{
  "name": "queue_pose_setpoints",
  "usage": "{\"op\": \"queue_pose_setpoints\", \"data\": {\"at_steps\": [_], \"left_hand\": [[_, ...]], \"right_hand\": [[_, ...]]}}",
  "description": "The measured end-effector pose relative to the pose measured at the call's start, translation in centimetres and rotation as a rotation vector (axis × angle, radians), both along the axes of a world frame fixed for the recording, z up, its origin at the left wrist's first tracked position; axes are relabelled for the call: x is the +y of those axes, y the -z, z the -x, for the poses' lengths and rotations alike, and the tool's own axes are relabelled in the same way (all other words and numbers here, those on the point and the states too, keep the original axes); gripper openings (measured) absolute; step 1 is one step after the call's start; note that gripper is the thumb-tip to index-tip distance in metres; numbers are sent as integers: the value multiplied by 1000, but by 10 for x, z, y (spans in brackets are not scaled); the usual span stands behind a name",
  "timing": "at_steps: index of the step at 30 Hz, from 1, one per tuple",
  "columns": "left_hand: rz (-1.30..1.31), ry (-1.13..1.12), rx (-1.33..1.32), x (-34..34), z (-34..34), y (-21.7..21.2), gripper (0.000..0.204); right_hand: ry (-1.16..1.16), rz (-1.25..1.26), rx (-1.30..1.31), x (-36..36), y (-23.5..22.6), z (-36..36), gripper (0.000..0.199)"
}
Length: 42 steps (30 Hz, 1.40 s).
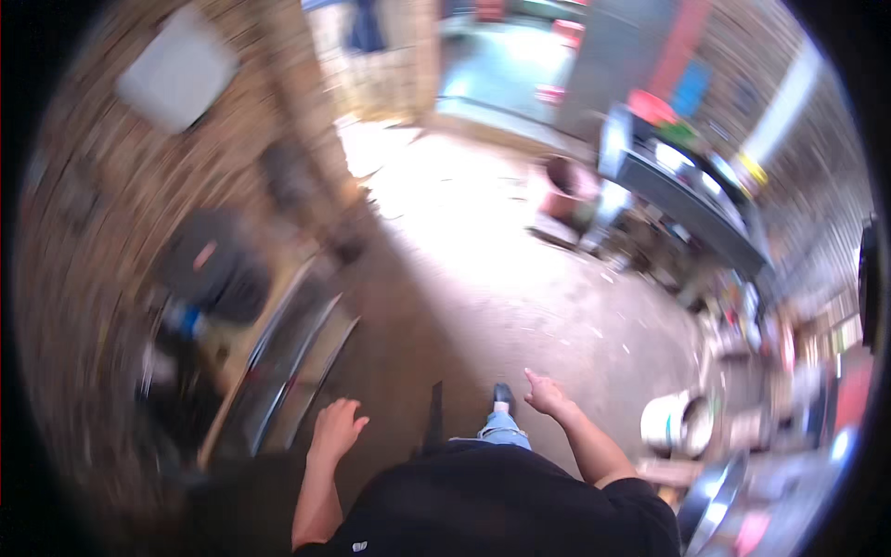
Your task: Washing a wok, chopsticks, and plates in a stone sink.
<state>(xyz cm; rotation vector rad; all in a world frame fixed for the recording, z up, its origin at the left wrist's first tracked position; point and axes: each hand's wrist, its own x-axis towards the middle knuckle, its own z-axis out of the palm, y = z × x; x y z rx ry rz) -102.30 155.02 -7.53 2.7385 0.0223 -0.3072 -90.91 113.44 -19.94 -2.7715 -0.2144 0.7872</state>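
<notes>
The left hand (337, 427) and right hand (546, 394) are hanging loose, each grip holding nothing. Blur is making the flat panels (283, 369) at eight o'clock hard to count. One white bucket (662, 423) is sitting at four o'clock.

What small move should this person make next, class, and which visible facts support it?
Probably one step forward, toward the brightly lit floor: a dark shoe shows ahead of the body, and the left hand and right hand both appear to hold nothing and touch nothing.
</notes>
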Motion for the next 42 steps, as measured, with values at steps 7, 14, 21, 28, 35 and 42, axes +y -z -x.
{"op": "queue_pose_setpoints", "data": {"at_steps": [7, 14, 21, 28, 35, 42], "left_hand": [[16, 637, 66, -280, -180, 43, 34], [94, 960, 130, -530, -324, 12, 38], [88, 1020, 89, -715, -495, 23, 35], [439, 702, -166, -918, -704, 9, 23], [177, -42, -360, -1064, -922, 11, 41], [-99, -425, -176, -1124, -1004, 38, 59]], "right_hand": [[746, -106, 33, -270, 14, 78, 55], [1050, -174, 58, -434, -36, 38, 52], [1177, -328, -276, -606, -5, -65, 45], [1385, -227, -235, -770, -1, -105, 44], [1508, -181, -267, -939, -13, -132, 44], [1118, -37, -540, -1175, -62, -298, 29]]}}
